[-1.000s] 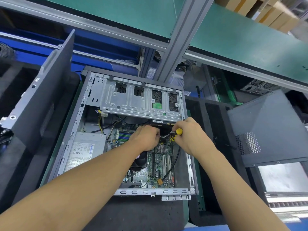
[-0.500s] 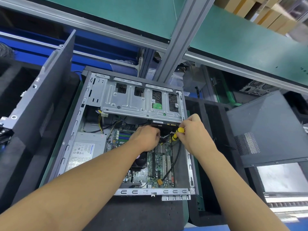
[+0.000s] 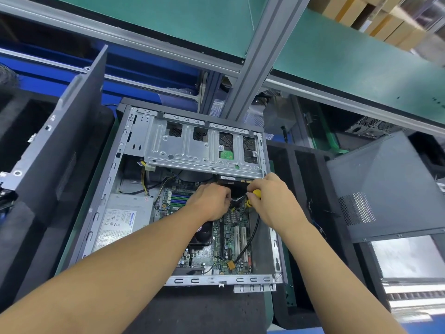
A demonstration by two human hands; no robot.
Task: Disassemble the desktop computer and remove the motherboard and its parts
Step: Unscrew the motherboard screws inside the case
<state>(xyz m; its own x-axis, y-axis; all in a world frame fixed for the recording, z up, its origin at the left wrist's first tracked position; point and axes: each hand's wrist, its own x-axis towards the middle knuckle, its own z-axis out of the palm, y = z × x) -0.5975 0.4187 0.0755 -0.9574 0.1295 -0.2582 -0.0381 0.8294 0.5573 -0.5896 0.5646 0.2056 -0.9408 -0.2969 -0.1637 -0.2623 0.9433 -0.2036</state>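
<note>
An open desktop case (image 3: 113,169) lies on its side in front of me. The green motherboard (image 3: 231,239) shows inside, with a black fan (image 3: 202,235) at its left. A silver drive cage (image 3: 192,150) spans the top. Just below the cage, my right hand (image 3: 272,201) grips a yellow-handled screwdriver (image 3: 252,197). My left hand (image 3: 212,201) is closed beside it, pinching black cables (image 3: 234,200) by the screwdriver tip. A black cable (image 3: 248,239) runs down the board to a yellow connector (image 3: 230,264).
A grey power supply (image 3: 120,220) fills the case's lower left. A removed side panel (image 3: 60,131) leans upright at the left; another dark panel (image 3: 385,189) lies at the right. Black foam (image 3: 204,309) lies under the case. An aluminium post (image 3: 255,59) rises behind it.
My right hand with the screwdriver has shifted slightly up and right and turned a little. My left hand stays in place on the cables.
</note>
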